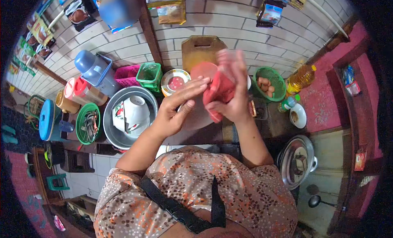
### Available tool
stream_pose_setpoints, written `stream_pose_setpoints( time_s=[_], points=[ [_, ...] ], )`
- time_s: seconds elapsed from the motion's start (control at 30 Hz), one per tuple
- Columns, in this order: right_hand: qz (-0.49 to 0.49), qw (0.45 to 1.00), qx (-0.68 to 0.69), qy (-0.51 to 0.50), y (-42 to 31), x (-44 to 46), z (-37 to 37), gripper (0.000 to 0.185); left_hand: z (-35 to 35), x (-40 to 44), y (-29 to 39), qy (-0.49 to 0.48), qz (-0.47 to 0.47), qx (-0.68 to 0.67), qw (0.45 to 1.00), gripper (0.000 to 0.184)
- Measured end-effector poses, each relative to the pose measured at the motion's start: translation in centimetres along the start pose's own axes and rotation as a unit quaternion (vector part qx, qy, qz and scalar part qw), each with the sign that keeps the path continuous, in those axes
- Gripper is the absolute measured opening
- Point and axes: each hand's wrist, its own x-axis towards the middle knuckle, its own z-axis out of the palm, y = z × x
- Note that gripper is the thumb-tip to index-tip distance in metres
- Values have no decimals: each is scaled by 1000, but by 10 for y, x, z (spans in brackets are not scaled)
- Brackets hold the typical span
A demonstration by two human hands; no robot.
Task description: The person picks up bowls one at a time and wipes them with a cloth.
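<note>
My right hand grips a red cloth, with part of the hand blurred by motion. My left hand is at the cloth's left side, fingers stretched out and thumb apart. Its fingertips reach the cloth's edge, but I cannot tell whether they touch it. Behind the hands is a round pinkish-red thing, partly hidden. Left of it lies a stack of plates with a red-patterned top plate.
To the left, a metal basin holds white bowls, beside a green basket of cutlery. A wooden board leans on the wall. Eggs in a green basket, an oil bottle and a lidded metal pot are on the right.
</note>
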Motion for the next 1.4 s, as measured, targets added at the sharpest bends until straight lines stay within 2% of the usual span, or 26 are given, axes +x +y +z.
stream_pose_setpoints(
  time_s=[0.07,0.1,0.13,0.2,0.33,0.37,0.43,0.47,0.57,0.6,0.67,0.8,0.9,1.1,1.17,1.4],
  points=[
    [-100,986,-33,-129,10,-3,1,99,-3,-2,-3,-7,4,14,1000,41],
    [-47,980,-129,-143,-9,0,-3,94,-4,-4,-2,-3,-17,-2,1000,41],
    [-44,981,-129,-140,-5,-5,-5,94,-4,-5,-2,2,-38,-18,999,41],
    [-125,968,-146,-163,1,-15,-6,83,-4,-5,-4,-9,-38,-29,999,41],
    [-114,963,-187,-160,-6,-17,-4,58,-6,-6,-3,-22,-56,-33,998,41],
    [-112,963,-185,-161,-7,-18,-4,58,-6,-7,-3,-21,-59,-33,998,41],
    [-55,958,-207,-193,-7,-21,-8,44,-8,-8,-4,-36,-79,-26,996,41],
    [-52,958,-205,-195,-8,-22,-9,44,-9,-8,-5,-35,-83,-28,996,41],
    [38,963,-167,-210,-13,-23,-9,43,-16,-6,-5,-73,-127,-74,986,45],
    [48,962,-163,-215,-14,-25,-9,43,-18,-6,-2,-94,-168,-104,976,50],
    [32,955,-191,-227,-12,-29,-12,44,-13,-11,-4,-85,-157,-141,974,55],
    [42,942,-195,-270,-15,-45,-9,43,4,-46,-21,-43,-187,-91,977,43],
    [59,944,-168,-277,-12,-75,-2,41,15,-77,-35,-15,-200,-115,973,39],
    [145,930,-164,-296,-10,-115,7,39,18,-108,-45,-11,-229,-114,967,40],
    [208,930,-125,-277,-9,-123,11,37,17,-117,-51,-4,-233,-111,966,40],
    [272,922,-95,-260,6,-139,12,35,8,-119,-61,-22,-284,-72,956,43]
  ],
)
